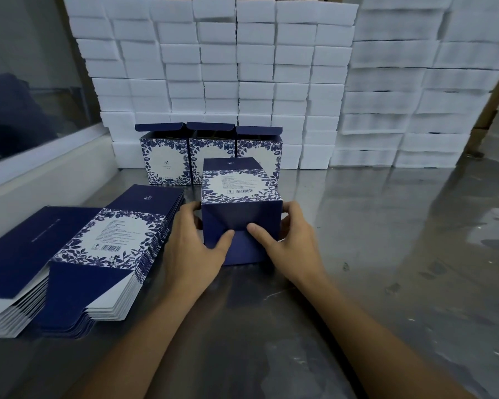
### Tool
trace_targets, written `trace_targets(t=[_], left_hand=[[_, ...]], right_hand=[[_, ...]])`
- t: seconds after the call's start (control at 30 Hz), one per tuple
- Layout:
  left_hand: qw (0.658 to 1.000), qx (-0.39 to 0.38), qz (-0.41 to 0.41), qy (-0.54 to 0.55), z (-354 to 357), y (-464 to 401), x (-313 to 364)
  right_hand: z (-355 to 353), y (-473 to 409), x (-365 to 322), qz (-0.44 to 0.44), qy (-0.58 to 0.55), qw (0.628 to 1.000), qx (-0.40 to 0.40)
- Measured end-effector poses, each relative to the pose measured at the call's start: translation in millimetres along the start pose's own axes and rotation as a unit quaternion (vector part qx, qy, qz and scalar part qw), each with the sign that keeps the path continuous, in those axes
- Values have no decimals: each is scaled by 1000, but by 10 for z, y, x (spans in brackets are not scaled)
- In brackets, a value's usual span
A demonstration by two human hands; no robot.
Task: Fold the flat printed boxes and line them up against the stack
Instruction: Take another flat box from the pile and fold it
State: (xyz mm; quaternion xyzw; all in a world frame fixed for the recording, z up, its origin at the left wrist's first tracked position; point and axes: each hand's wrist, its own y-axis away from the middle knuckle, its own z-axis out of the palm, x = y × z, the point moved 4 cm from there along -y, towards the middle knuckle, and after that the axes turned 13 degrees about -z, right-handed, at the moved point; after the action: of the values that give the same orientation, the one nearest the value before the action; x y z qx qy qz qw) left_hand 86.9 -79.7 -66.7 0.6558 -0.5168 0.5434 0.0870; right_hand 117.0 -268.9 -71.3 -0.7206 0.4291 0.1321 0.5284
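At the centre of the steel table [386,226], a blue printed box [240,208] lies on its side with its bottom flaps facing the viewer. The left hand [196,240] grips the box at its 9 o'clock side: the thumb presses the dark bottom flap while the fingers curl round the far side, hidden from view. The right hand [288,237] grips the 3 o'clock side in mirror fashion, thumb lying on the flap, fingers wrapped behind the edge and mostly out of sight. At 12 o'clock from the held box, three folded boxes [211,154] stand upright in a row with lids open, backed against the wall of white foam blocks [242,67]; the held box covers the lower part of the rightmost one. At 9 o'clock, two piles of flat boxes [78,260] rest on the table, the left pile cut off by the frame edge. The small print on the labels is too fine to read.
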Motion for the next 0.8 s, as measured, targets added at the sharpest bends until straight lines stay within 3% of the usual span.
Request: trace_targets(t=[0.23,0.4,0.6,0.8], left_hand=[[1000,16,-8,9,-27,21,53],[1000,-5,3,24,-34,10,33],[978,-123,-9,169,-17,16,83],[965,-91,-80,235,-41,-54,9]], right_hand=[[-12,0,-52,-29,47,998,33],[-17,16,-92,-2,-63,997,37],[-82,18,-97,45,-125,988,80],[-41,10,-70,36,-148,986,60]])
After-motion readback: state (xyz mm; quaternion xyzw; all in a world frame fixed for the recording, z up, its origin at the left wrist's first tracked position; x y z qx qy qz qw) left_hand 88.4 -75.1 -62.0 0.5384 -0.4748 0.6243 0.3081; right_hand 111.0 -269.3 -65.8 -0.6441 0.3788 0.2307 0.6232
